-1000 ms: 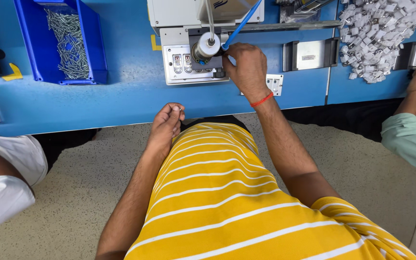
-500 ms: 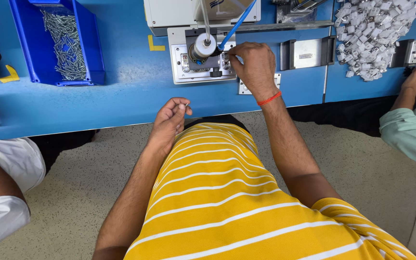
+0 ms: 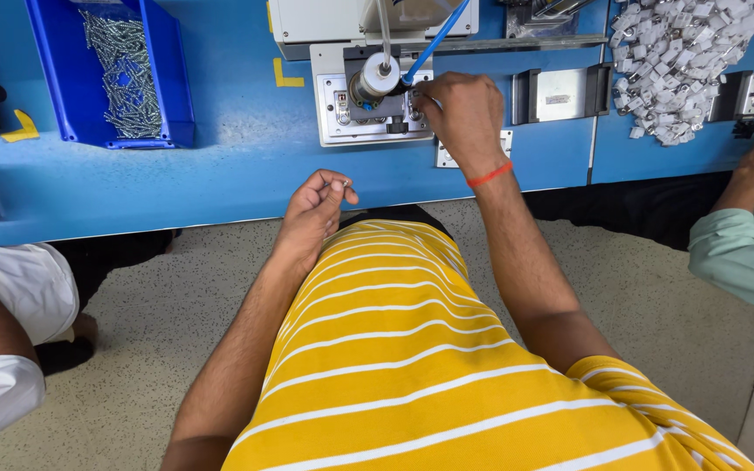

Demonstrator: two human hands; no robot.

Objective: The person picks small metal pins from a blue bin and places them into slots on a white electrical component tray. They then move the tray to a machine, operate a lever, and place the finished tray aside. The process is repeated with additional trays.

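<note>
At the fixture, your right hand [image 3: 460, 118] rests with its fingers curled against the white switch plate [image 3: 368, 118], the fingertips pressed together at the plate's right end beside the screwdriver head [image 3: 375, 80]; whether they pinch a screw there cannot be told, as the knuckles hide the tips. Keep that grip low and steady, clear of the driver tip, so the plate sits flat in its seat on the blue counter [image 3: 237, 166]. Your left hand [image 3: 311, 214] hovers off the counter edge, above your lap, with thumb and forefinger closed on a small screw [image 3: 343, 184]. Hold the screw by its head end so it can be presented point-down without re-gripping. Judged from this posture, the work in hand is fastening the plate: align the screw squarely with its hole before engaging the driver, and keep the blue air hose [image 3: 436, 39] off your wrist. Further screws lie in the blue bin [image 3: 154, 87] at the left, well apart from the fixture. Neighbouring workers' arms sit at both counter ends; keep your elbows in.
</note>
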